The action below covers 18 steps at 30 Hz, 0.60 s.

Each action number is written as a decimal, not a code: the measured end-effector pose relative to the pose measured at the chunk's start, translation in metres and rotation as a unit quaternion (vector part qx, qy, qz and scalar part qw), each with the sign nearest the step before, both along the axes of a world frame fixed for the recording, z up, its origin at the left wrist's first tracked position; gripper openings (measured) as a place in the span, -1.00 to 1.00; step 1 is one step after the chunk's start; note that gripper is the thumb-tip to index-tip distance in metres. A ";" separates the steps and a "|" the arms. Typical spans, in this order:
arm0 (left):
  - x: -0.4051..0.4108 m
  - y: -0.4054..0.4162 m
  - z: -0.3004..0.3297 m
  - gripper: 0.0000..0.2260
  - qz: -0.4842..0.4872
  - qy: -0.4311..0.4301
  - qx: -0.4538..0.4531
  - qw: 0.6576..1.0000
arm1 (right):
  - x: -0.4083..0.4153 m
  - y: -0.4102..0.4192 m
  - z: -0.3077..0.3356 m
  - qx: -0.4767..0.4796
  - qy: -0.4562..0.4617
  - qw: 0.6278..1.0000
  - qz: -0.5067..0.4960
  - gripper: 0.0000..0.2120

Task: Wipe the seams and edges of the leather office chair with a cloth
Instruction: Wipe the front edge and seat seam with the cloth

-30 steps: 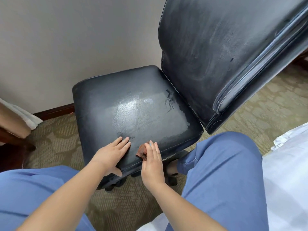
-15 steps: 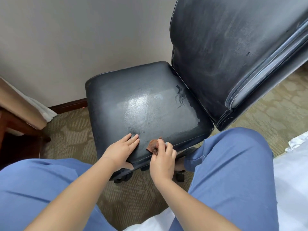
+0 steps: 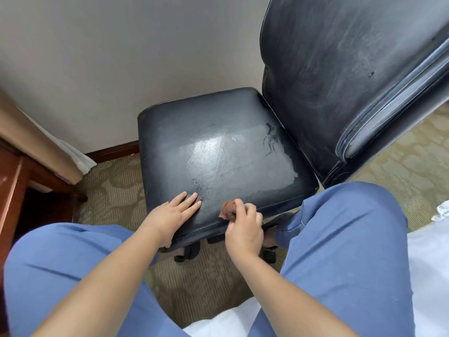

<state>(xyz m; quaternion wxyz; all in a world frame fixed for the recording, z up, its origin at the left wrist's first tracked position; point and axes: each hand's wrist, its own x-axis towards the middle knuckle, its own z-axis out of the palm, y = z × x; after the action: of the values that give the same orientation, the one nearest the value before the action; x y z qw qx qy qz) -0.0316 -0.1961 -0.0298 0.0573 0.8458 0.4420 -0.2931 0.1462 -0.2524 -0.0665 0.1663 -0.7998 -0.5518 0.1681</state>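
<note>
A black leather office chair fills the middle of the view, its seat [image 3: 218, 147] dusty with a shiny wiped patch and its backrest [image 3: 340, 69] rising at the right. A stitched seam [image 3: 279, 204] runs along the seat's near edge. My left hand [image 3: 170, 215] lies flat on the near left part of the seat, fingers straight. My right hand [image 3: 244, 227] grips a small bunched brown cloth [image 3: 227, 210] and presses it on the seat's near edge at the seam.
My knees in blue trousers [image 3: 345, 251] flank the chair. Its wheeled base [image 3: 189, 251] stands on patterned carpet [image 3: 114, 188]. A wall [image 3: 121, 57] is behind, wooden furniture [image 3: 12, 186] at the left, white bedding [image 3: 432, 251] at the right.
My right hand's fingers have curled around the cloth, which were stretched over it a second ago. The view shifted, so the chair sits further right. My left hand stays flat on the seat.
</note>
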 end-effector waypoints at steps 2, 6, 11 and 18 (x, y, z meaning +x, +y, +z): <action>0.001 -0.002 0.002 0.07 0.003 0.001 0.001 1.000 | 0.012 0.003 0.002 -0.020 -0.002 1.000 0.001 -0.51; 0.005 -0.007 0.003 0.02 0.002 -0.010 0.015 1.000 | 0.008 -0.001 0.006 -0.025 0.007 1.000 0.017 -0.51; 0.003 -0.019 0.003 -0.15 0.017 -0.049 0.023 0.998 | -0.023 -0.014 0.006 -0.014 0.019 0.990 0.140 -0.50; 0.007 -0.027 -0.002 -0.22 0.064 -0.090 0.021 0.994 | -0.018 -0.007 0.008 -0.013 -0.022 0.992 0.123 -0.53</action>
<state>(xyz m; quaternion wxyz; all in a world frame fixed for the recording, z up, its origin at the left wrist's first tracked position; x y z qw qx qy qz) -0.0244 -0.2232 -0.0321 0.0983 0.8398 0.4943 -0.2019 0.1281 -0.2593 -0.0590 0.1221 -0.7314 -0.6473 0.1764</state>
